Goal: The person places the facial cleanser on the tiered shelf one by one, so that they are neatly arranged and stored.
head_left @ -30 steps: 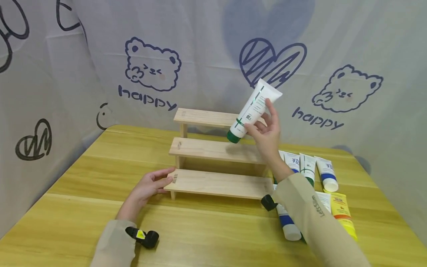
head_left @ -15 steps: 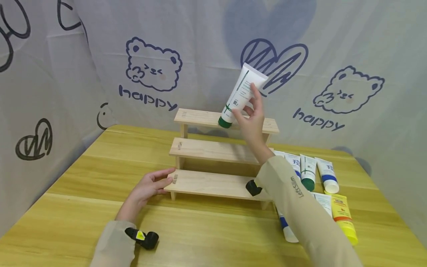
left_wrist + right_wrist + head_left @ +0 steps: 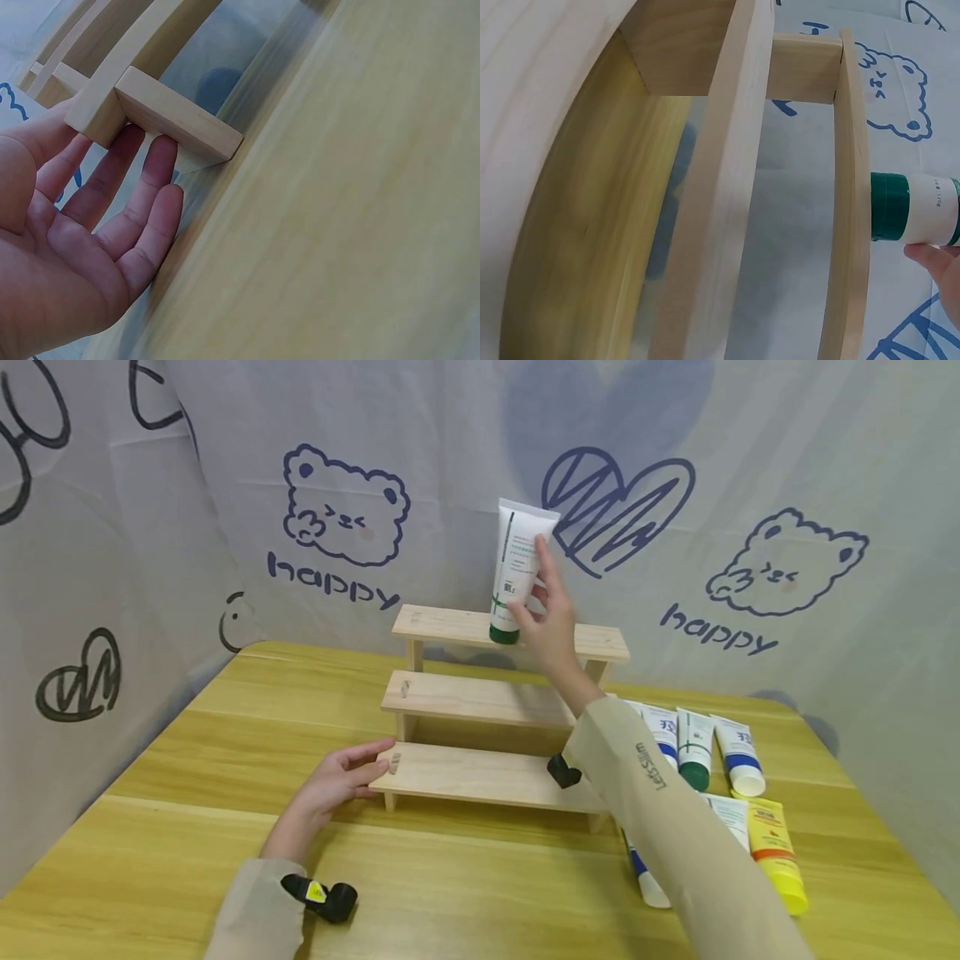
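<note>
Right grip (image 3: 553,622) pinched a white tube (image 3: 515,556), green cap (image 3: 504,634) on top step (image 3: 446,622) of wooden stand (image 3: 465,697), left grip (image 3: 335,781) held bottom step (image 3: 472,772) by left end, capped tubes (image 3: 695,743) lay toward right edge of tabletop (image 3: 855,843), some part-hidden behind sleeve (image 3: 652,810).

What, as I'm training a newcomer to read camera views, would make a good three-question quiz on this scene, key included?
1. Which level of the three-tier stand of pale wood is nearest the white squeeze tube with a green cap?
(a) bottom
(b) middle
(c) top
2. True or false: the tube's capped end points upward.
3. Fill in: the tube is held by the person's ____ hand.

Key:
1. (c)
2. False; it points down.
3. Right; the right hand holds it, while the left hand touches the stand's bottom level.
</note>
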Demonstrator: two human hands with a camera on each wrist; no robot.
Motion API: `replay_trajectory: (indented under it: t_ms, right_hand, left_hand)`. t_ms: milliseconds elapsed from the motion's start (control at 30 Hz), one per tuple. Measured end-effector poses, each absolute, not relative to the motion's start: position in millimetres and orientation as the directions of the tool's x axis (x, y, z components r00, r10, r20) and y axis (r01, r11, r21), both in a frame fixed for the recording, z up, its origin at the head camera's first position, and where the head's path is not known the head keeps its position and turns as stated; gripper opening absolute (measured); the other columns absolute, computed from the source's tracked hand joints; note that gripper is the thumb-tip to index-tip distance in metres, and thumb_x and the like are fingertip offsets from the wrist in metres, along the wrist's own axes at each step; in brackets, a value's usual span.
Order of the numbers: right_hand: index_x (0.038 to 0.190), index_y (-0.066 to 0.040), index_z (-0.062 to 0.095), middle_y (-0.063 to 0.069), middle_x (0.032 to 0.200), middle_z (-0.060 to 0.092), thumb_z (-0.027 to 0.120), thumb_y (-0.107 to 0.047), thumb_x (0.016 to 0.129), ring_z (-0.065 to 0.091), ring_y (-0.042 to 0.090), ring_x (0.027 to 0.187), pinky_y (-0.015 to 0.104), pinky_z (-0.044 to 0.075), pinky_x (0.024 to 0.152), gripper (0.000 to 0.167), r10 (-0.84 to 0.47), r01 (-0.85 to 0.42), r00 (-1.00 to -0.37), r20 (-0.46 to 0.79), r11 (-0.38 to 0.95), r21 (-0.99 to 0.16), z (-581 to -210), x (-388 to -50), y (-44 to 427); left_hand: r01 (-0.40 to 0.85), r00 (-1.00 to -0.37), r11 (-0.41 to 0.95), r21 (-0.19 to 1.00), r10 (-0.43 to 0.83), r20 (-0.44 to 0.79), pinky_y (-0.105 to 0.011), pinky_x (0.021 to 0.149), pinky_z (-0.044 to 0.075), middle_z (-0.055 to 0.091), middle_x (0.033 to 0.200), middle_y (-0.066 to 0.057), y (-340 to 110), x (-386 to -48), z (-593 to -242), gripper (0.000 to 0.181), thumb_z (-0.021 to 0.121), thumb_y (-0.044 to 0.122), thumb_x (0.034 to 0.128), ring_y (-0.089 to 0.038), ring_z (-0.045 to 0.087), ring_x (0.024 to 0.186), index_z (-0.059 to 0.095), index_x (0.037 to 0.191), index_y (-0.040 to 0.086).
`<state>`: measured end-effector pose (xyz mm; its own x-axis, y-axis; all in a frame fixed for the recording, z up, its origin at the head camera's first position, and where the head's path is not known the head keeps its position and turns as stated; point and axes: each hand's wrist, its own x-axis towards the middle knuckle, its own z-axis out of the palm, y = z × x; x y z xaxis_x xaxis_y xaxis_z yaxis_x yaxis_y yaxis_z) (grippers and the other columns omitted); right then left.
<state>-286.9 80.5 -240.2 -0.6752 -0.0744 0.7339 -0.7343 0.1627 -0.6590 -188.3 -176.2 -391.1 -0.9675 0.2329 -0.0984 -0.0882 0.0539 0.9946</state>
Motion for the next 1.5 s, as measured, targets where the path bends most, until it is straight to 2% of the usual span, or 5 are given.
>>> replay_trajectory:
  t_ms: [233,400,567,1133,1500]
  right_hand:
    - [0.143,-0.008,0.015,0.018,0.131,0.042,0.053,0.015,0.079,0.051,0.028,0.105,0.036,0.048,0.078,0.078,-0.089,-0.695,-0.717,0.691,0.167,-0.700,-243,-295,81]
    - [0.133,0.002,0.032,0.021,0.118,0.051,0.059,0.010,0.077,0.054,0.029,0.098,0.034,0.048,0.078,0.063,-0.072,-0.579,-0.807,0.587,0.293,-0.760,-249,-288,84]
    - [0.125,0.002,0.044,0.018,0.104,0.058,0.064,0.001,0.079,0.059,0.028,0.083,0.031,0.048,0.073,0.051,-0.033,-0.481,-0.856,0.516,0.417,-0.771,-254,-288,83]
    - [0.121,-0.003,0.051,0.016,0.105,0.058,0.064,0.003,0.079,0.057,0.025,0.092,0.028,0.049,0.073,0.045,0.028,-0.330,-0.934,0.357,0.322,-0.887,-248,-296,43]
    - [0.127,-0.002,0.047,0.017,0.111,0.056,0.063,0.007,0.078,0.056,0.024,0.099,0.027,0.046,0.079,0.052,-0.075,-0.329,-0.944,0.320,0.238,-0.914,-248,-299,26]
  left_hand:
    - [-0.085,-0.967,0.046,0.995,0.238,-0.094,-0.033,0.076,0.047,0.026,0.139,-0.023,-176,-188,-390,0.053,0.057,0.021,0.0889,-0.031,0.040,0.113,0.038,0.133,-0.001]
    - [-0.085,-0.967,0.041,0.996,0.237,-0.093,-0.032,0.075,0.048,0.028,0.138,-0.022,-176,-187,-391,0.053,0.058,0.020,0.0886,-0.028,0.042,0.110,0.038,0.133,-0.002]
    - [-0.090,-0.967,0.042,0.995,0.235,-0.097,-0.032,0.075,0.048,0.028,0.138,-0.022,-176,-188,-392,0.055,0.059,0.022,0.0878,-0.027,0.042,0.111,0.039,0.133,0.000]
    - [-0.084,-0.967,0.033,0.996,0.239,-0.089,-0.031,0.074,0.048,0.029,0.138,-0.022,-177,-188,-394,0.052,0.057,0.018,0.0887,-0.028,0.043,0.110,0.038,0.133,-0.002]
    - [-0.080,-0.966,0.033,0.996,0.243,-0.086,-0.033,0.075,0.048,0.028,0.138,-0.023,-177,-188,-393,0.052,0.057,0.018,0.0886,-0.030,0.041,0.112,0.039,0.133,-0.002]
